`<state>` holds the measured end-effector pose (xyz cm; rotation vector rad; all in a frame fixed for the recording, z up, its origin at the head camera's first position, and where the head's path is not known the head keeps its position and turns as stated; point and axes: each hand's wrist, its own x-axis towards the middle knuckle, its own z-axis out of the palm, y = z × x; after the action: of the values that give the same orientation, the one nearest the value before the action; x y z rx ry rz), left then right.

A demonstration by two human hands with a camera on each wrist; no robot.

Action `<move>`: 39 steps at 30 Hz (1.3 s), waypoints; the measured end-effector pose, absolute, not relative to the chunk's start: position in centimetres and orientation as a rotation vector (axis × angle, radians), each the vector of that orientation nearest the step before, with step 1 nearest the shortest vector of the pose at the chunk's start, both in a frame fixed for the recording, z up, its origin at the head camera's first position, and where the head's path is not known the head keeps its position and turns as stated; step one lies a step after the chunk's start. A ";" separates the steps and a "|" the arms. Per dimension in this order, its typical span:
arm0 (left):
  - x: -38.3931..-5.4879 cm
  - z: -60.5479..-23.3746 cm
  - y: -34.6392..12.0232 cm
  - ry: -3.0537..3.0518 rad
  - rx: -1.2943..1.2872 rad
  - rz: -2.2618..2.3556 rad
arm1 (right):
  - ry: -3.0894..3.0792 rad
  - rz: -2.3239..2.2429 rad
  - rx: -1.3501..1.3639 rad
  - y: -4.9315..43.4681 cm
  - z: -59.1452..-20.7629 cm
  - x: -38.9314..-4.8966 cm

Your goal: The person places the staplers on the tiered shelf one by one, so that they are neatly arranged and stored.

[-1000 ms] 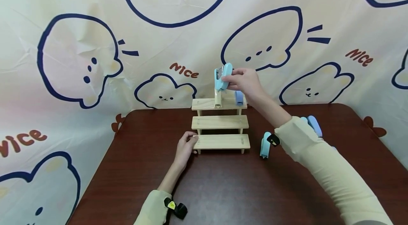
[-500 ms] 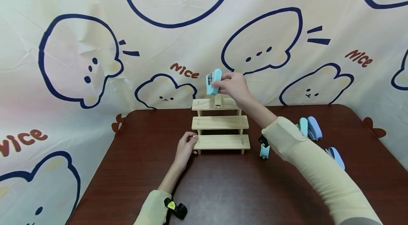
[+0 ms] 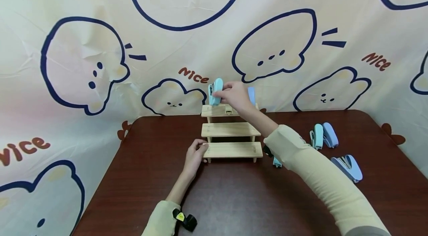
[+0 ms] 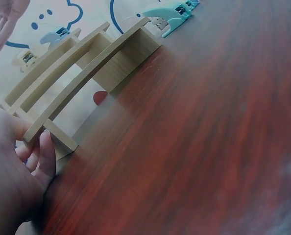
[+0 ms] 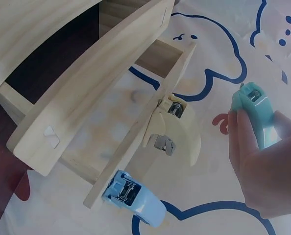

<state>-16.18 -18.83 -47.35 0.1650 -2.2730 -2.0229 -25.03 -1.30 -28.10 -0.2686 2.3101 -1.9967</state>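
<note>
A turquoise stapler [image 3: 218,89] is in the air just above the left end of a wooden rack's [image 3: 230,130] top shelf. Its long axis runs nearly upright, the upper end leaning slightly right; in the right wrist view, its end with the visible spring aims toward the upper left. The right hand [image 3: 236,96] has thumb and fingers clamped on the stapler's sides. The left hand [image 3: 194,158] pinches the left end of the rack's lowest shelf, thumb on top and fingers below.

On the top shelf, a cream stapler [image 5: 187,132] stands on end near the middle, and a light blue stapler [image 3: 251,95] stands upright at the right end.

The rack sits by the far edge of a brown table [image 3: 234,199]. Near the table's far right corner, a second turquoise stapler [image 3: 318,136] and a periwinkle stapler [image 3: 330,135] lie side by side, long axes running away from the person. Closer to the right edge, another blue stapler [image 3: 352,169] lies slanted. A third turquoise stapler [image 3: 277,162], partly hidden by a pale sleeve [image 3: 304,154], is near the lowest shelf's right corner.

The backdrop [image 3: 180,54] reads "Nice" in rust-red letters, repeated.
</note>
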 end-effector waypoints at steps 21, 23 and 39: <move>-16.2 -47.2 -18.9 -2.288 0.176 -2.027 | 2.387 -1.921 -0.225 -1.7 -29.3 -25.2; -16.1 -46.8 -18.9 -2.291 0.189 -2.036 | 2.398 -1.906 -0.227 -1.8 -29.4 -25.2; -14.1 -43.2 -18.3 -2.293 0.141 -2.044 | 2.526 -1.776 -0.233 -2.2 -30.3 -25.4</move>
<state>-14.06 -18.32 -43.18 0.1407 -2.2935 -2.0437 -25.39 -2.24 -30.27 -0.2328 2.5258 -1.7759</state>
